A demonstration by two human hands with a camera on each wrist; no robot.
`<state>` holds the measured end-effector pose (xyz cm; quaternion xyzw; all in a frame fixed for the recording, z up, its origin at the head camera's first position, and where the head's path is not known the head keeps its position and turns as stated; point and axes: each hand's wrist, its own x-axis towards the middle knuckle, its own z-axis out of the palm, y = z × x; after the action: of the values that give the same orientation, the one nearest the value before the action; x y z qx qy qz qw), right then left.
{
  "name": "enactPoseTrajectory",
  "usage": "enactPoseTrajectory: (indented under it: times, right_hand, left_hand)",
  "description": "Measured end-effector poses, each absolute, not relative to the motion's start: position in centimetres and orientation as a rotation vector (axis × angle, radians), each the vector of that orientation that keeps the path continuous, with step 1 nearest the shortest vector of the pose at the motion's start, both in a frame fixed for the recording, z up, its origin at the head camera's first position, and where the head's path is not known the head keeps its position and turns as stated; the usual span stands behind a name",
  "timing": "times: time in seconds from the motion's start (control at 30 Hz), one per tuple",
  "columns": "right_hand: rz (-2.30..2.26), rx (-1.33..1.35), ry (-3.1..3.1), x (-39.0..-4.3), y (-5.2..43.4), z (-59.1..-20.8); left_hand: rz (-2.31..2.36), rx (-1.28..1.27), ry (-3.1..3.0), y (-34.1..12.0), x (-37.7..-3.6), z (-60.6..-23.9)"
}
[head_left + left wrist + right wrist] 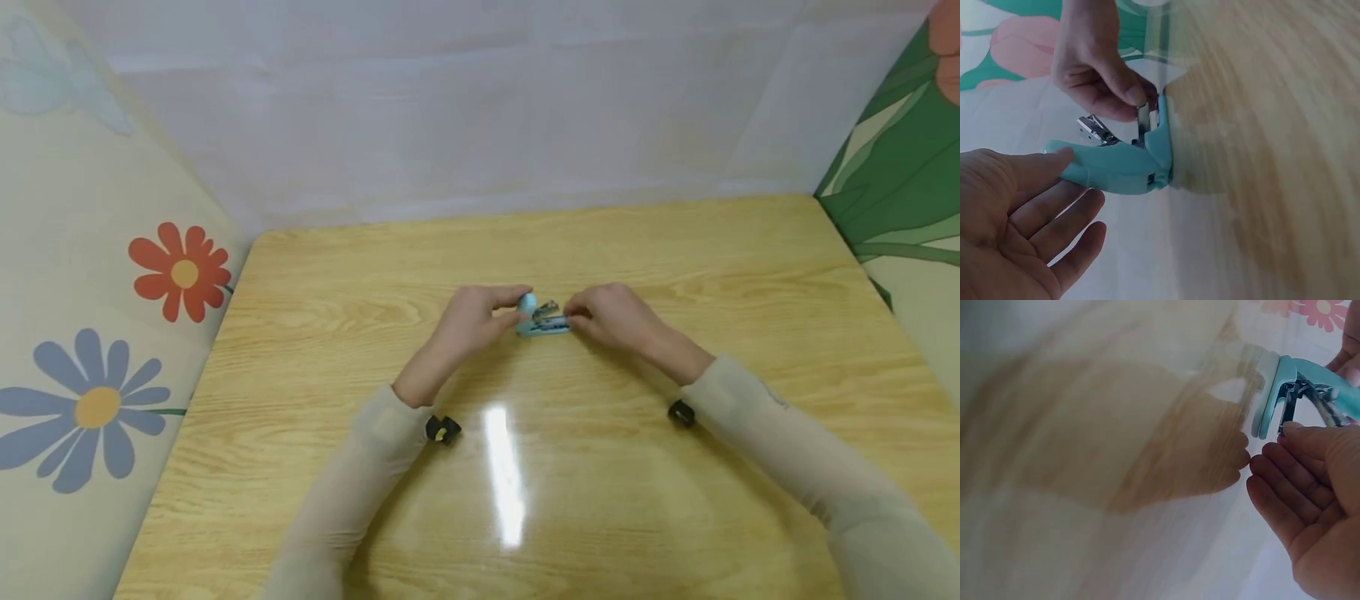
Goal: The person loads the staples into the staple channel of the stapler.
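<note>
The stapler [542, 320], small and light blue, sits near the centre of the wooden tabletop [675, 500], its base on the surface and its top cover swung open and up. The left hand [467, 321] lies at its 9 o'clock; the right hand [611, 315] at its 3 o'clock.

Left hand: largely spread, with the thumb pressed against the raised cover and the fingers straight beneath it, propping rather than gripping. Right hand: fingers bent, pinching a small metal part at the open magazine [1099, 130]; whether this is a strip of staples or the pusher cannot be determined.

Judgement on the step in hand: the work appears to be at the magazine channel. It is best done with the cover held fully back and steady, the base kept flat on the tabletop, and the metal part kept in line with the channel so it does not jam.

View comparison: the head view gives the layout and both sleeves but shows the mechanism too small to read. The left wrist view shows the opened hinge, the silver magazine and the right fingertips' pinch [1134, 95]. The right wrist view shows the base's end edge [1269, 394] and the right palm, heavily blurred elsewhere.
</note>
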<state>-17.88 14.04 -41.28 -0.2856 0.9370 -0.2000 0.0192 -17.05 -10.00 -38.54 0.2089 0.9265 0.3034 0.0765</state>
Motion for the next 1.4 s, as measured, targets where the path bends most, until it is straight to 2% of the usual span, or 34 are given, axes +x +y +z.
enactPoseTrajectory:
  times: [0.63,1.4]
  right_hand:
    - [-0.694,-0.794,2.897,-17.8,14.2,-41.5]
    - [-0.731,-0.821,2.885,-18.2,14.4,-41.6]
  left_hand:
    - [0.789,0.799,2.887,-8.0,-16.7,-39.4]
    - [0.621,0.843,2.908,-6.9,-17.1,-39.3]
